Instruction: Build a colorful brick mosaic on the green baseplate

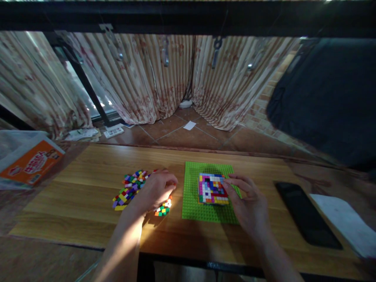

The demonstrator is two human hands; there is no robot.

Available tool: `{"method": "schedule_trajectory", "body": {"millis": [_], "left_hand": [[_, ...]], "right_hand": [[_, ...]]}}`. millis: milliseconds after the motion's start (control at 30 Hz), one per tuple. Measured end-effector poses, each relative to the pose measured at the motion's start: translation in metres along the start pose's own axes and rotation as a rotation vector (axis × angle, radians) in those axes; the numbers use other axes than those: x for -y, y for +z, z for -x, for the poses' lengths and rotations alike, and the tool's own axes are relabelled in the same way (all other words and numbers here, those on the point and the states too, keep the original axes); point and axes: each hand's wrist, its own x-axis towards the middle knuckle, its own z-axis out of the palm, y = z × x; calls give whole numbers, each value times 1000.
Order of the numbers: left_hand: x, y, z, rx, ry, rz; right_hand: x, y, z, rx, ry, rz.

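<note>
A green baseplate [192, 213] lies on the table, bearing a low square build of multicoloured toy bricks [216, 197]. My right hand [249, 199] is at the upper right edge of the build, thumb and forefinger pinched close together; whatever is between them is too small to make out. Left of the baseplate, a pile of loose toy bricks [133, 182] in many colours is spread out. Over the right part of this pile is my left hand [158, 190], its fingers curled toward the thumb. What those fingers hold, if anything, cannot be made out.
The wooden table [88, 168] carries a black phone-like slab [307, 213] and a white paper sheet [348, 223] on the right. A clear plastic bin [20, 145] with an orange label stands at the left. Curtains [158, 78] hang beyond the tiled floor.
</note>
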Motion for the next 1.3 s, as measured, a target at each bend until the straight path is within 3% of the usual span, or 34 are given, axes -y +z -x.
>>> {"method": "schedule_trajectory", "body": {"millis": [133, 300, 467, 667, 800, 1033, 1300], "left_hand": [[-26, 11, -3, -67, -44, 411], [-55, 32, -6, 4, -66, 880], [-68, 47, -10, -41, -139, 1191], [-76, 56, -13, -135, -164, 1255], [-78, 56, -13, -110, -147, 1260], [-74, 51, -14, -71, -182, 1286], [-76, 48, -12, -32, -180, 1236]], "right_hand": [[13, 4, 4, 53, -58, -118], [27, 10, 10, 211, -83, -221], [29, 13, 11, 129, -33, -333], [29, 13, 11, 96, 51, -469], [27, 11, 9, 87, 43, -459], [24, 6, 10, 136, -125, -237], [29, 7, 9, 124, -7, -395]]}}
